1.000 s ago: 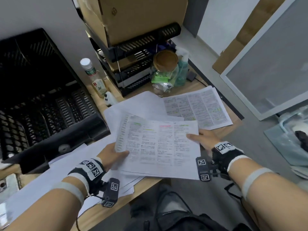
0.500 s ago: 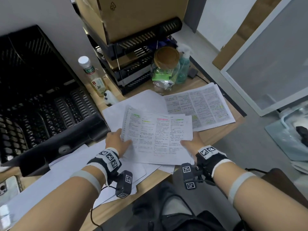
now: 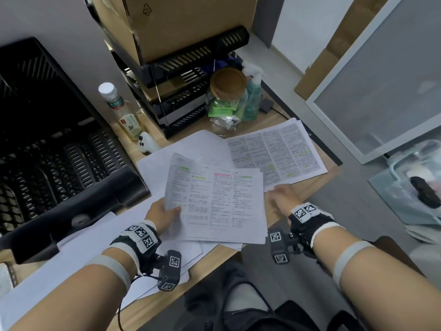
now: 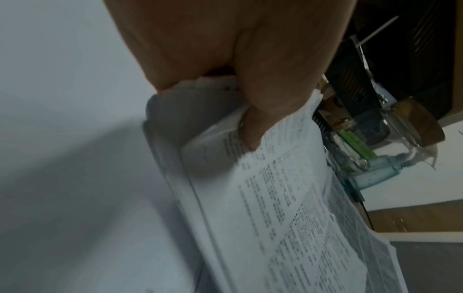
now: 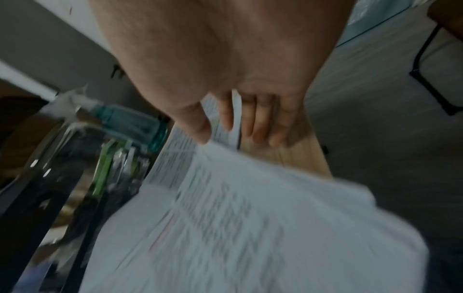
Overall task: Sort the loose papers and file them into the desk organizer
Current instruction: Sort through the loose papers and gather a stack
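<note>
A stack of printed sheets (image 3: 214, 201) with green and pink highlights is held just above the wooden desk (image 3: 307, 187). My left hand (image 3: 162, 213) grips its left edge, thumb (image 4: 250, 123) on top of the stack (image 4: 288, 198). At the stack's right edge, my right hand (image 3: 281, 199) has fairly straight fingers (image 5: 258, 126) reaching over the near corner of a second printed pile (image 3: 274, 151) on the desk. Blank sheets (image 3: 191, 149) lie beneath. A black mesh organizer tray (image 3: 71, 163) stands at the left. Stacked black trays (image 3: 181, 96) stand at the back.
A cardboard box (image 3: 179, 22) tops the stacked trays. A drink bottle (image 3: 121, 111), a lidded glass jar (image 3: 226, 99) and a teal spray bottle (image 3: 253, 96) stand behind the papers. More blank sheets (image 3: 71, 259) overhang the desk's near edge. A dark bag (image 3: 238, 306) lies below.
The stack has come closer to me and tilted, its left side raised. My right thumb has come off the stack's right edge and the hand now sits beside it.
</note>
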Motion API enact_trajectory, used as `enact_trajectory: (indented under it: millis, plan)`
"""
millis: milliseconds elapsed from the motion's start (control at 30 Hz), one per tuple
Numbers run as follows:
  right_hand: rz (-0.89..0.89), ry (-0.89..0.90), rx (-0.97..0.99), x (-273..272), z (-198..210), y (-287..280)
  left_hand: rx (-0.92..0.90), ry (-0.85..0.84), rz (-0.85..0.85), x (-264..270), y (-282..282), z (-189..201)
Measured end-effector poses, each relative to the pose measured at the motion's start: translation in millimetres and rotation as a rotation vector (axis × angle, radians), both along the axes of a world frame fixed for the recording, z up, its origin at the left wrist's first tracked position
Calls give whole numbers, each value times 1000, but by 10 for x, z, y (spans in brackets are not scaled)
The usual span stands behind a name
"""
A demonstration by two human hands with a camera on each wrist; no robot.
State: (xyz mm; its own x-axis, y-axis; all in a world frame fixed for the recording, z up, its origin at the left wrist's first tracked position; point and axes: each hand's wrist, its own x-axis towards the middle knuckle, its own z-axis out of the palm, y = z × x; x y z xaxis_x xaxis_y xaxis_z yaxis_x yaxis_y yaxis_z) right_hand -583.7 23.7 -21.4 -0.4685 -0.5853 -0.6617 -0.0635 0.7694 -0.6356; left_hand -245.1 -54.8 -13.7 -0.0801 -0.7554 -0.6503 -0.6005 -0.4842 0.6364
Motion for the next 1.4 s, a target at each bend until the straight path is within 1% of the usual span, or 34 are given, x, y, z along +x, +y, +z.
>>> enact_trajectory:
  millis: [100, 167, 233, 267, 367, 433, 467, 500, 567, 633, 667, 733, 800, 900, 967, 1000, 1066, 1100, 1166, 1233, 1300, 1400]
  plan:
    - [-150, 362, 64, -385, 105, -103, -44, 39, 97, 144, -96, -113]
    - [-189, 525, 84, -656, 129, -170, -61, 56, 136, 190, -146, -120]
    - [-197, 605, 105, -935, 115, -266, -70, 75, 170, 176, -188, -109]
    - [-176, 601, 140, -1053, 123, -302, -69, 81, 186, 164, -193, -100]
    - [-79, 489, 250, -1245, 153, -362, -66, 80, 228, 121, -188, -122]
    - [-31, 416, 268, -1247, 135, -392, -60, 81, 246, 90, -181, -130]
    - [-30, 413, 283, -1224, 97, -409, -59, 83, 248, 79, -185, -134]
    - [-49, 429, 324, -1190, 88, -408, -58, 78, 243, 75, -192, -140]
    - [-80, 539, 378, -1125, 84, -410, -44, 71, 244, 68, -203, -133]
    - [-29, 609, 381, -1095, 149, -423, -36, 75, 247, 77, -209, -131]
    - [-4, 620, 385, -1124, 147, -432, -35, 74, 247, 81, -211, -134]
    - [-4, 579, 354, -1161, 175, -434, -40, 39, 223, 84, -195, -132]
    - [-15, 448, 269, -1145, 215, -417, -46, 20, 216, 80, -173, -122]
    - [-102, 220, 27, -1066, 265, -348, -47, 24, 229, 57, -150, -101]
    - [-264, 62, -114, -996, 295, -330, -44, 26, 242, 46, -154, -89]
    - [-356, -31, -163, -942, 351, -322, -43, 32, 250, 42, -155, -79]
    - [-481, -207, -232, -856, 404, -318, -36, 50, 253, 41, -153, -62]
    - [-514, -302, -265, -799, 425, -320, -31, 61, 253, 38, -152, -58]
    - [-475, -398, -288, -662, 432, -306, -15, 96, 262, 42, -142, -83]
    - [-429, -330, -257, -507, 479, -289, -2, 133, 260, 51, -124, -96]
    - [-389, -156, -236, -449, 588, -309, 12, 142, 245, 65, -115, -128]
    - [-282, 180, -286, -558, 896, -400, 47, 134, 220, 123, -102, -148]
